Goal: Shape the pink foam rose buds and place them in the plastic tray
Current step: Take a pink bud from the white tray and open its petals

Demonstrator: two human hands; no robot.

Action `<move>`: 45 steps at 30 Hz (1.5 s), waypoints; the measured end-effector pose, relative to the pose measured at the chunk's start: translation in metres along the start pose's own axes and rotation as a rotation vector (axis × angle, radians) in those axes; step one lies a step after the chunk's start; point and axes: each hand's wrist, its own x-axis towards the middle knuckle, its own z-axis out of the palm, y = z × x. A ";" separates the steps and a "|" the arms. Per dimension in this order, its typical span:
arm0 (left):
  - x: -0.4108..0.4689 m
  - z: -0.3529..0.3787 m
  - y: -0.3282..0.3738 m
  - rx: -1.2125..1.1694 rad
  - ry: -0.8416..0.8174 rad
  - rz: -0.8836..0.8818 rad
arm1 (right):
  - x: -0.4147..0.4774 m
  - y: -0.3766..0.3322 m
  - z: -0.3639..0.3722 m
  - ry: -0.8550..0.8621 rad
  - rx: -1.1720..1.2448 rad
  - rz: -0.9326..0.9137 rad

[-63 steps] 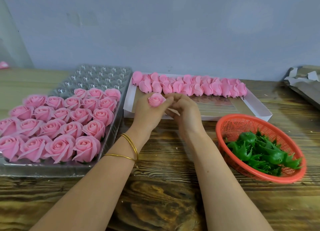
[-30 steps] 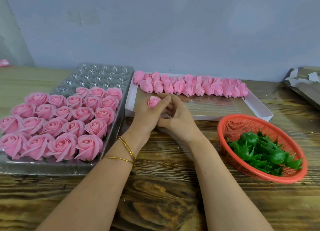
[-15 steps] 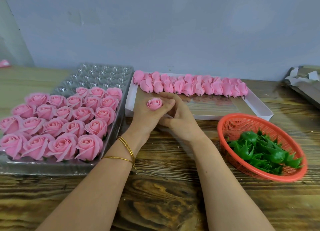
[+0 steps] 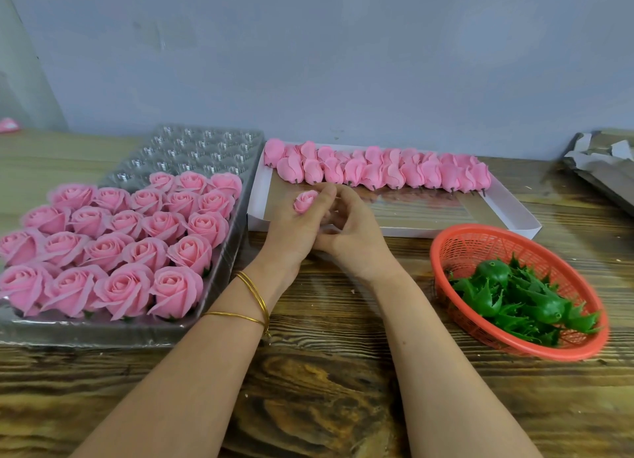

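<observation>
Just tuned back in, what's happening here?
A person is shaping a pink foam rose bud: the left hand grips it by the white box, with the right hand close against it, its grip hidden. The plastic tray on the left holds rows of finished roses, its far cells unfilled. A row of unshaped buds lies along the box's far side, and green calyxes sit in the orange basket.

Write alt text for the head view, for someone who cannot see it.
A person's left hand holds a pink foam rose bud at a table, the right hand close against it. Left stands a plastic tray partly filled with shaped roses; behind, a white box with a row of buds; right, an orange basket of green leaves.
</observation>
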 end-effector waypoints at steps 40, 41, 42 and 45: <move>0.000 -0.006 0.002 0.148 -0.041 0.106 | -0.002 -0.002 -0.001 -0.031 -0.013 0.041; 0.001 -0.006 0.001 0.149 -0.035 0.104 | -0.002 -0.003 -0.001 -0.039 -0.007 0.042; 0.002 -0.006 0.001 0.138 -0.030 0.091 | -0.003 -0.003 -0.001 -0.041 0.000 0.046; 0.003 -0.006 -0.001 0.075 -0.033 0.035 | -0.003 -0.005 -0.001 -0.018 -0.004 0.036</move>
